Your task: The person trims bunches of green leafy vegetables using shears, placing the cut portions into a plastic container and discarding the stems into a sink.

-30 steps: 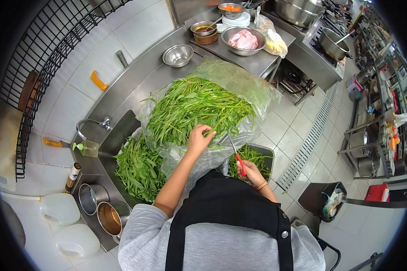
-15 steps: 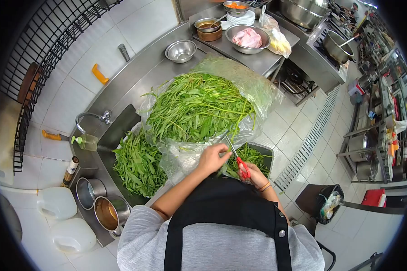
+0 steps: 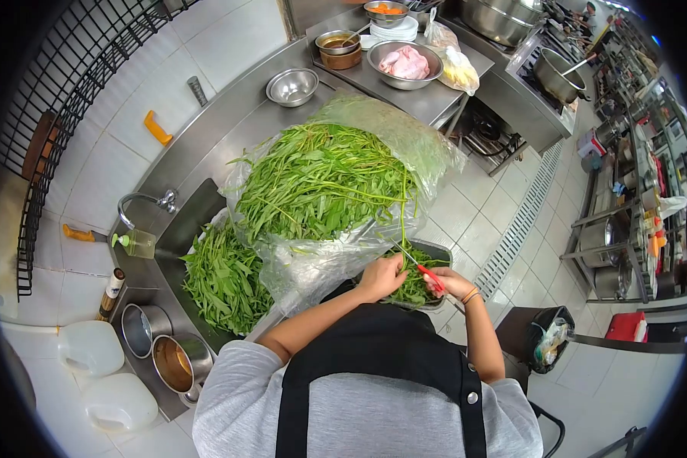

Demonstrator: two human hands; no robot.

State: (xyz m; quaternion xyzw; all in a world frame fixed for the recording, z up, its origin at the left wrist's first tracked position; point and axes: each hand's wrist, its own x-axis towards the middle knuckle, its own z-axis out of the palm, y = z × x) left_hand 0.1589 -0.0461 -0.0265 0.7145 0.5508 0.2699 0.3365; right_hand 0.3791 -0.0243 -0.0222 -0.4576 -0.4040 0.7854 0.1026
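My right hand point(image 3: 452, 283) grips red-handled scissors point(image 3: 427, 272), their metal blades pointing up and left. Just left of the blades, my left hand point(image 3: 383, 276) is closed, its fingers pinched at the lower end of a long green stem point(image 3: 402, 210). That stem runs down from a big heap of long-stemmed leafy greens point(image 3: 320, 179) lying on an opened clear plastic bag point(image 3: 427, 149). Cut greens point(image 3: 416, 284) fill a container beneath my hands, partly hidden by them. More leafy greens point(image 3: 225, 278) lie in the sink point(image 3: 179, 229) on the left.
A faucet point(image 3: 149, 202) and soap bottle point(image 3: 139, 243) stand by the sink. Metal bowls point(image 3: 292, 86) and a bowl of raw meat point(image 3: 393, 75) sit behind the bag. Pots point(image 3: 182, 362) and plastic jugs point(image 3: 118, 401) are at left; a bin point(image 3: 520, 336) stands at right.
My right hand has moved right and slightly up with the scissors, whose blades now tilt further left. My left hand has moved right and lower, and the stem now hangs straighter down.
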